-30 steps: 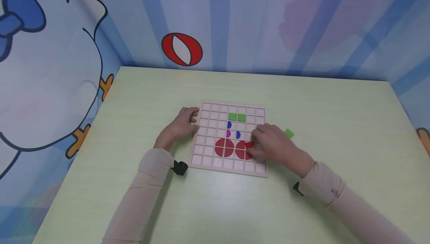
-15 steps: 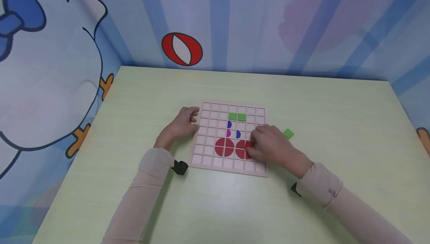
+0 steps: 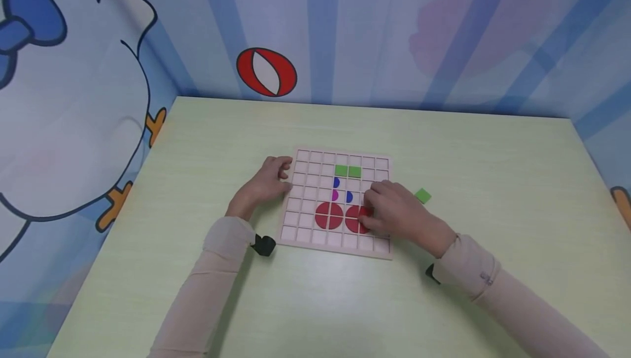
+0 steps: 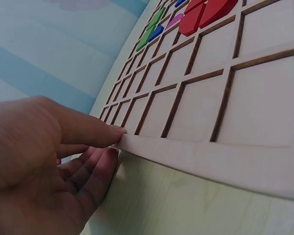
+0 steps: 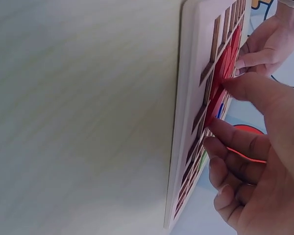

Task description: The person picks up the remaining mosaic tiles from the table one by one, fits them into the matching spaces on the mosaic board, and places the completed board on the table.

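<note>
A pale pink grid board (image 3: pixel 300 221) lies on the table. My left hand (image 3: pixel 266 183) rests at its left edge; in the left wrist view the thumb touches the rim and the other fingers are loosely bent beside it. With thumb and forefinger, my right hand (image 3: pixel 396 210) pinches a red quarter-circle piece (image 5: pixel 215 106) at the right-hand red circle (image 3: pixel 354 220). My fingers partly cover that circle. Another red circle (image 3: pixel 322 215) made of quarter pieces sits left of it. Above are two blue half-circles (image 3: pixel 337 182), a magenta half-circle (image 3: pixel 335 195) and two green squares (image 3: pixel 341 171).
A loose green square (image 3: pixel 423 196) lies on the table (image 3: pixel 468 155) just right of the board, behind my right hand. A wall with cartoon pictures (image 3: pixel 276 18) rises behind the table and along its left side.
My right hand has shifted slightly left, and the red piece, tilted up earlier, now lies lower at the right-hand circle. My left hand and the board stay where they were.
</note>
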Demonstrator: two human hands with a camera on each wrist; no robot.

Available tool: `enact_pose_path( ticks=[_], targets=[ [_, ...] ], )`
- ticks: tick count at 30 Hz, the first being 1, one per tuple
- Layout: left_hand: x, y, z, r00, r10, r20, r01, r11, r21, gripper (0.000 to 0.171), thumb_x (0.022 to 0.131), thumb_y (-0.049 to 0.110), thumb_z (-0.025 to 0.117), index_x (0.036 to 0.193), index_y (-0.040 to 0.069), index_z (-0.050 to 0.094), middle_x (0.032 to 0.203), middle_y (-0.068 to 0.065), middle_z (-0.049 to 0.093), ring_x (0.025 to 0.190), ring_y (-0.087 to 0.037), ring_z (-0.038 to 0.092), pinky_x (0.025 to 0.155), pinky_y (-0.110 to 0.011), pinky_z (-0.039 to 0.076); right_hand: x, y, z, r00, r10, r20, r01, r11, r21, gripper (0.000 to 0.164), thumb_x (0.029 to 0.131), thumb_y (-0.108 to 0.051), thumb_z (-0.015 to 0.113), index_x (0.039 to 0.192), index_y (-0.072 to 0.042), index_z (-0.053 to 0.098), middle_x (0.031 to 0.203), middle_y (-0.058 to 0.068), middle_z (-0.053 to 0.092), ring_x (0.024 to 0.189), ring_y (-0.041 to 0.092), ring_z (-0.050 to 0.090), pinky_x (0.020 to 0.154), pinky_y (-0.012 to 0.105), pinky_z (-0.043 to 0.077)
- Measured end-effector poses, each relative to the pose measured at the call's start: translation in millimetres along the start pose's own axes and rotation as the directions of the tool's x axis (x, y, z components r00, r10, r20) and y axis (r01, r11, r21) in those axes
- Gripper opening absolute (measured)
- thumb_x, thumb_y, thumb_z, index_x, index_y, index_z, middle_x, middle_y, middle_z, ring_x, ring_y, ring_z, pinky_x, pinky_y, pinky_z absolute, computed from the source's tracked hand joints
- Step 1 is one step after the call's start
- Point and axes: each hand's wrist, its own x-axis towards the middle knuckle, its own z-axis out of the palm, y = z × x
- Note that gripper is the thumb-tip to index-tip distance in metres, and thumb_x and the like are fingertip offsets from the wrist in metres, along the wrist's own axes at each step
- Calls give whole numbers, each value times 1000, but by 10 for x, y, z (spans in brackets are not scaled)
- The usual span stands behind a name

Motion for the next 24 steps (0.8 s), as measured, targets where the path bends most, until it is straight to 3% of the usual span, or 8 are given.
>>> enact_pose_path(
  ticks=[8,17,21,24],
  targets=[
    [0,12,-2,1000,-14,-2,14,1000,1,62,91,2,55,147,5,29,131,-10,35,113,-22,38,93,-35,37,16,-10,-6,1000,-17,8,17,1000,-14,28,78,-36,75,92,-13,65,84,-2,58,79,14,49,76,30,45],
    [6,8,-8,1000,-17,-4,17,1000,5,62,91,2,56,147,6,30,131,-9,35,113,-22,38,93,-35,37,29,114,-40,992,-115,59,114,993,22,30,80,-32,75,106,-19,69,100,-3,62,93,14,53,83,32,49],
    [6,6,-8,1000,-19,-5,19,1000,12,62,91,3,56,147,6,30,131,-9,35,113,-22,38,93,-35,38,17,122,-57,992,-109,61,106,993,45,31,80,-32,74,107,-19,68,102,-2,62,94,15,53,84,33,49],
    [9,5,-9,1000,-16,-6,16,1000,15,62,91,3,56,147,6,30,130,-9,36,112,-22,39,93,-35,38,5,110,-55,996,-82,28,81,997,21,31,79,-37,75,101,-17,66,94,-2,60,86,14,51,79,30,47]
  ],
)
